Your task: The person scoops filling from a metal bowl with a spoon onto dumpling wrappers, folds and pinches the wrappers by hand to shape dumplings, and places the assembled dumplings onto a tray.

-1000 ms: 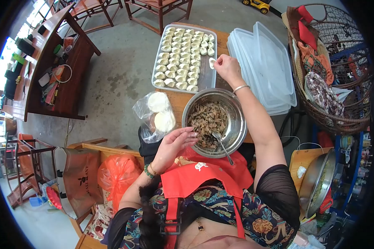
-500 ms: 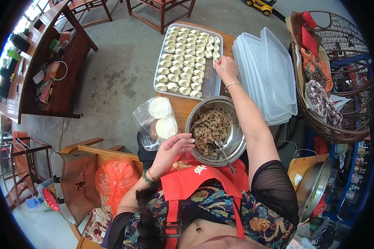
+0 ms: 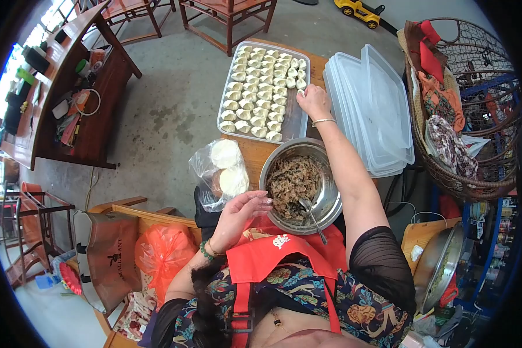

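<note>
A translucent tray (image 3: 229, 69) holds rows of folded, pale dumplings (image 3: 261, 104). Over its right side, my right hand (image 3: 314, 102) pinches a dumpling (image 3: 301, 92) at the lower end of the right-hand column. My left hand (image 3: 243, 213) is beside the left rim of a metal bowl (image 3: 332, 200), its fingers stretched out and nothing visible in them. Inside the bowl is a brown minced filling (image 3: 293, 177), with a metal spoon (image 3: 315, 221) leaning out toward me. Round white wrappers (image 3: 234, 180) lie in a clear plastic bag (image 3: 202, 165) left of the bowl.
Stacked translucent lids or trays (image 3: 365, 110) stand right of the tray. Further right is a wicker basket chair (image 3: 481, 168) with cloths. A red plastic bag (image 3: 165, 249) and a brown bag (image 3: 110, 249) are at lower left. A metal pan (image 3: 441, 269) is at lower right.
The view has shifted slightly, so the tray and bowl appear a little lower. My right hand stays at the right column of dumplings, and my left hand remains beside the bowl.
</note>
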A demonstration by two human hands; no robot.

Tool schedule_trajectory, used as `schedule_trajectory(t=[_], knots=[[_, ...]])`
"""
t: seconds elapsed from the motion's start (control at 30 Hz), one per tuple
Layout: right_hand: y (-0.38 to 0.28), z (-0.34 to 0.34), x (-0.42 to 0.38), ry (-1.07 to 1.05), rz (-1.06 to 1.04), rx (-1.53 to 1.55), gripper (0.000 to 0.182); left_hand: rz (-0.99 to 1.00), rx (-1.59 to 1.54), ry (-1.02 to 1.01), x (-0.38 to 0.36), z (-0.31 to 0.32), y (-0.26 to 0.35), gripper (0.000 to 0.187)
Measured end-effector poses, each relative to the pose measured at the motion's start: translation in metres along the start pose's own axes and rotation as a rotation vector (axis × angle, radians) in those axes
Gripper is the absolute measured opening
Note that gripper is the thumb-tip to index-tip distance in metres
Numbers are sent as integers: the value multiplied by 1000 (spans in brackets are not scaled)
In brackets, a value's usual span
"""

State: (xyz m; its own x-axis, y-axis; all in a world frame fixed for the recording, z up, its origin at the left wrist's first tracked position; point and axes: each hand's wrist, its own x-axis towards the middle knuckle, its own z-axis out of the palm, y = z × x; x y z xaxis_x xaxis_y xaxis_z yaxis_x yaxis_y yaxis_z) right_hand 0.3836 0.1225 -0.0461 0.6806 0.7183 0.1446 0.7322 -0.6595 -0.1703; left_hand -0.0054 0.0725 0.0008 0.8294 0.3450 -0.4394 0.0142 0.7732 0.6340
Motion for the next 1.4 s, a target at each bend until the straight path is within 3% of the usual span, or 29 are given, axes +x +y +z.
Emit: schedule_trajectory(t=[0.23, 0.37, 0.47, 0.63, 0.67, 0.8, 0.9, 1.23, 1.4], knots=[[5, -41, -5, 46, 72, 216, 28, 41, 38, -12, -10, 0, -6, 31], [-24, -80, -42, 120, -167, 485, 17, 45, 73, 6, -20, 5, -11, 31], [-66, -104, -87, -152, -414, 663, 15, 28, 114, -23, -27, 7, -17, 31], [-121, -70, -146, -270, -975, 651, 11, 73, 136, -56, -40, 5, -25, 33], [-130, -63, -157, -368, -982, 593, 10, 78, 130, -76, -41, 4, -28, 33], [-157, -28, -180, -406, -1078, 358, 14, 88, 133, -76, -46, 1, -32, 33], [-166, -11, -183, -289, -1153, 199, 15, 95, 139, -85, -47, 2, -32, 33], [-158, -10, -188, -224, -1157, 209, 11, 94, 154, -76, -47, 2, -32, 31], [-160, -7, -188, -123, -1258, 169, 7, 86, 160, -72, -47, 3, -33, 32]])
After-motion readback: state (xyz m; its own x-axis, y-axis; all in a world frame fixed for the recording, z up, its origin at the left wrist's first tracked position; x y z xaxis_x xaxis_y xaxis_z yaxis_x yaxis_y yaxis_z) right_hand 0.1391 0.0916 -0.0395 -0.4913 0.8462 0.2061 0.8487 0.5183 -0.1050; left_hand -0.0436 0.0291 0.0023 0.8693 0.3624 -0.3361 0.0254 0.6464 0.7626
